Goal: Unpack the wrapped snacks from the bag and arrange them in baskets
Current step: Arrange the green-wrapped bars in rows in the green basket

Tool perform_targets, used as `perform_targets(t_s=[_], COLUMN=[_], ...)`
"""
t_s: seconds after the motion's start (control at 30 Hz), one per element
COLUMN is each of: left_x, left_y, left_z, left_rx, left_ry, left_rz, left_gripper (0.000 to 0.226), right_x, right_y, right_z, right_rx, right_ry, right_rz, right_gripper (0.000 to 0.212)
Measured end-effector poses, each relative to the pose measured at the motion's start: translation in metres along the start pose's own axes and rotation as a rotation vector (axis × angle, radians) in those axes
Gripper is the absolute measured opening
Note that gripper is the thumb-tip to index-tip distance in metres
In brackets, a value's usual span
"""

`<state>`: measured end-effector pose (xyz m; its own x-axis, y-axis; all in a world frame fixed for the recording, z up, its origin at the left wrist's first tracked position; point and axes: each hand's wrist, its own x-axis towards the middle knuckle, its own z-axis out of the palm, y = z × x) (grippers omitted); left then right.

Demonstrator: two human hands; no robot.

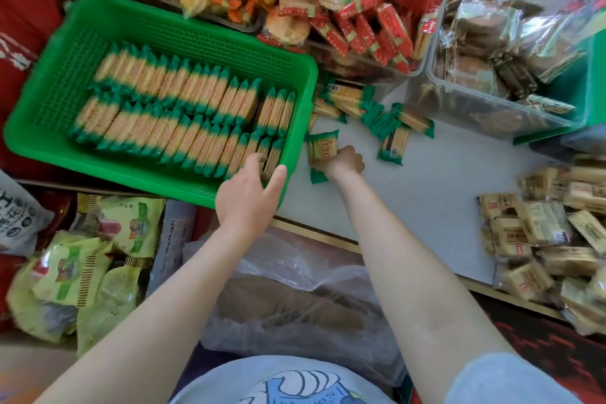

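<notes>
Gripping green-ended wrapped cracker packet (323, 149) in right hand (347, 162); left hand (251, 195) grip wide on green plastic basket (164, 23) rim; we risk toppling tight rows.

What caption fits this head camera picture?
Right hand picks up a green-ended snack pack while the left hand reaches into the green basket.

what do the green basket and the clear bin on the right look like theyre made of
Green basket: looks like moulded plastic, slightly glossy, with a fine lattice of holes in its walls. Clear bin: probably rigid transparent plastic, smooth and shiny; the brown packets inside show through its wall.
</notes>
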<state>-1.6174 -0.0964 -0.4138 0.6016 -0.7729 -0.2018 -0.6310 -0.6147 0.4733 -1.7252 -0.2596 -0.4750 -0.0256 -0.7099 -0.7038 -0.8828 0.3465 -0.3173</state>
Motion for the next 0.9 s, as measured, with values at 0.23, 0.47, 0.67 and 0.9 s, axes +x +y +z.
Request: perform_targets(t_s=[0.23,0.47,0.67,0.9], left_x=[-0.043,-0.041,-0.023,-0.008], left_y=[0.059,0.043,0.090,0.100], left_z=[0.012,0.081,0.102,0.117], left_rx=[-0.643,-0.806,-1.043,-1.028], left_ry=[-0.243,-0.411,-0.708,-0.723], left_rz=[0.069,-0.464,-0.567,-0.561], left_gripper=[0.028,0.012,0.027,0.027], right_x=[-0.006,-0.009,-0.040,-0.058], right_y=[0.023,0.094,0.142,0.146], right_z=[-0.008,-0.045,-0.051,-0.042], right_rx=[-0.026,0.131,0.299,0.426], right_ry=[-0.003,-0.095,-0.089,-0.132], right_rz=[-0.073,-0.064,-0.161,-0.210], right_gripper=[0.072,0.062,0.049,0.033])
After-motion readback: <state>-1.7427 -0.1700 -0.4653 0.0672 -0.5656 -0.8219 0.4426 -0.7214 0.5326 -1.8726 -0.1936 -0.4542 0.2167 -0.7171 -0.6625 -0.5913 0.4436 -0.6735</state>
